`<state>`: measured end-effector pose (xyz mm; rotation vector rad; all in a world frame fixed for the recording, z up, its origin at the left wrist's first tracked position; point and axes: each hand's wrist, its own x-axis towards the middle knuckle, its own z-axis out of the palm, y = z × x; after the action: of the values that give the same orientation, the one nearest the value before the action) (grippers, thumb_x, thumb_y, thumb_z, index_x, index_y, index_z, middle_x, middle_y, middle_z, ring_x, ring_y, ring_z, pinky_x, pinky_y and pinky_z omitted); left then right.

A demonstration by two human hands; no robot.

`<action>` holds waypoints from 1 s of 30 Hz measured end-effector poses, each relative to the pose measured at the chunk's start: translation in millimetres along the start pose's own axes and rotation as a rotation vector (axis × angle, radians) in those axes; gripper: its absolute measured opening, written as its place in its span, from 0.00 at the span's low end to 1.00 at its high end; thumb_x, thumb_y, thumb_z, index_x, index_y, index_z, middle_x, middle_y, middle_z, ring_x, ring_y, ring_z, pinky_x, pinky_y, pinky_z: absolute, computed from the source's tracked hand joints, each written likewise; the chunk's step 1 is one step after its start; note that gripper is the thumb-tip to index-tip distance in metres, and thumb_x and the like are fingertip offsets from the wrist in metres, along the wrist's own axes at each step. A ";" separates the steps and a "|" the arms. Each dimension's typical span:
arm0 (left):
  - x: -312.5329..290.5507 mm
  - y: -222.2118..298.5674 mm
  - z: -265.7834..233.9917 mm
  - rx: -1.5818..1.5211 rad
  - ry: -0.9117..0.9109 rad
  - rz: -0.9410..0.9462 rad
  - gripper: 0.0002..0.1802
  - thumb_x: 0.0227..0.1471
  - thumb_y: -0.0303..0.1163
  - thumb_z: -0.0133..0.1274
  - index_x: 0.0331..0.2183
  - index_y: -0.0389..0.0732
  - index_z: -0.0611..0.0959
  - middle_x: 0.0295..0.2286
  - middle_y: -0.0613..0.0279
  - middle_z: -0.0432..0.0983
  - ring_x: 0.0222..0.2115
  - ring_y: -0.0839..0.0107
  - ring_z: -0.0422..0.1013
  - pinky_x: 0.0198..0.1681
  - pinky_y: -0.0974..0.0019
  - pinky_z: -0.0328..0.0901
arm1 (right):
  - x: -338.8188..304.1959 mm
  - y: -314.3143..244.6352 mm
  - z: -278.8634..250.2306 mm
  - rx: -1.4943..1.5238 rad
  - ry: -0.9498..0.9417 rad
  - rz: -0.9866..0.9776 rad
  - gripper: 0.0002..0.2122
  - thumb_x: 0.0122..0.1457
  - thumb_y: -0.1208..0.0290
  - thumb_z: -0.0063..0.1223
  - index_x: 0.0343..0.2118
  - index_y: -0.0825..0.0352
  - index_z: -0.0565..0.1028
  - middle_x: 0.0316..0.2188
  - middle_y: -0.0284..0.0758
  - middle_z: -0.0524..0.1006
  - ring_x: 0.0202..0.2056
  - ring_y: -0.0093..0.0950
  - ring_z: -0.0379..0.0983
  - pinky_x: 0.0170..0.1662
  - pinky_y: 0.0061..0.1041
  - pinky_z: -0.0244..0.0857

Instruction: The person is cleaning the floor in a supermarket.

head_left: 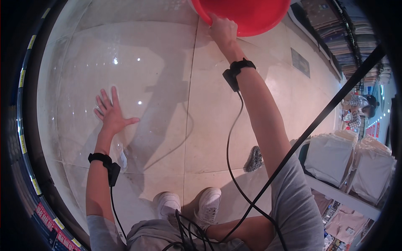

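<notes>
Over pale tiles [213,104], left hand [111,118] spread, right hand [224,31] gripping red basin [253,16], visible length crosswise

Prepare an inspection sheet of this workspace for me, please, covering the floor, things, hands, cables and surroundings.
Surface: pale tiled floor, glossy, with visible seams and bright reflections.
Job's things: red basin, partly out of the picture at the top.
Clutter: fuzzy dark grey object near the right forearm; small pale scrap by the left wrist, material unclear.
Left hand: fingers spread, palm toward the floor; contact hard to confirm.
Right hand: closed on the basin's rim.
Cables: thin black cable from the right wristband; thick black cable crossing in front of the right arm.
Surroundings: folded clothes at right; another person beyond.
</notes>
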<state>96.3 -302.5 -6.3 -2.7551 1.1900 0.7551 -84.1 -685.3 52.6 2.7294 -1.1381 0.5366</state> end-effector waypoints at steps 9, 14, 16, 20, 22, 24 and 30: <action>-0.7 2.9 -2.3 -0.019 0.006 0.025 0.82 0.22 0.57 0.73 0.66 0.52 0.34 0.64 0.38 0.21 0.64 0.37 0.19 0.59 0.27 0.26 | -13.7 11.2 19.6 -0.004 0.119 -0.050 0.10 0.48 0.73 0.50 0.35 0.60 0.74 0.27 0.40 0.79 0.27 0.43 0.78 0.28 0.41 0.72; -2.4 4.1 -4.2 -0.012 0.001 0.019 0.82 0.22 0.57 0.73 0.66 0.51 0.34 0.64 0.37 0.21 0.64 0.37 0.19 0.59 0.27 0.27 | -10.0 12.1 16.1 0.035 0.183 -0.102 0.10 0.49 0.73 0.49 0.36 0.59 0.73 0.25 0.42 0.78 0.26 0.44 0.78 0.29 0.43 0.72; -3.1 1.9 -4.8 -0.011 -0.002 0.014 0.82 0.22 0.58 0.73 0.66 0.51 0.34 0.64 0.37 0.21 0.64 0.37 0.19 0.59 0.27 0.26 | -7.4 8.4 11.6 0.026 0.150 -0.093 0.10 0.49 0.73 0.49 0.36 0.59 0.74 0.25 0.42 0.79 0.27 0.44 0.78 0.29 0.43 0.72; -2.4 1.5 -5.3 -0.011 -0.008 0.012 0.82 0.22 0.58 0.73 0.66 0.52 0.34 0.64 0.38 0.22 0.64 0.37 0.19 0.59 0.28 0.26 | 4.7 6.4 -4.5 -0.061 -0.010 -0.047 0.10 0.50 0.71 0.49 0.35 0.57 0.77 0.23 0.42 0.80 0.28 0.43 0.79 0.30 0.41 0.72; -1.8 1.6 -4.7 -0.014 0.003 0.024 0.81 0.22 0.58 0.73 0.66 0.52 0.34 0.64 0.38 0.21 0.64 0.38 0.19 0.59 0.28 0.25 | 12.1 8.2 -12.8 -0.073 -0.031 -0.040 0.10 0.50 0.71 0.49 0.35 0.57 0.79 0.23 0.42 0.80 0.28 0.43 0.79 0.31 0.41 0.72; -2.1 2.3 -5.5 -0.012 0.000 0.017 0.81 0.22 0.58 0.73 0.66 0.52 0.34 0.64 0.38 0.21 0.64 0.38 0.19 0.60 0.28 0.25 | 21.5 10.4 -19.1 -0.109 -0.060 -0.054 0.11 0.49 0.71 0.51 0.36 0.58 0.80 0.23 0.41 0.80 0.28 0.42 0.79 0.33 0.40 0.73; -6.4 2.7 -7.7 -0.025 -0.007 -0.005 0.82 0.20 0.59 0.73 0.66 0.53 0.34 0.64 0.40 0.21 0.65 0.39 0.20 0.60 0.29 0.25 | 55.1 19.2 -27.1 -0.213 -0.191 -0.015 0.12 0.49 0.69 0.56 0.36 0.65 0.79 0.28 0.46 0.80 0.34 0.45 0.78 0.40 0.39 0.72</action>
<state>93.9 -301.8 3.7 -2.7720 1.1796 0.7847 -69.2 -728.2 98.1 2.6433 -1.1417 0.1436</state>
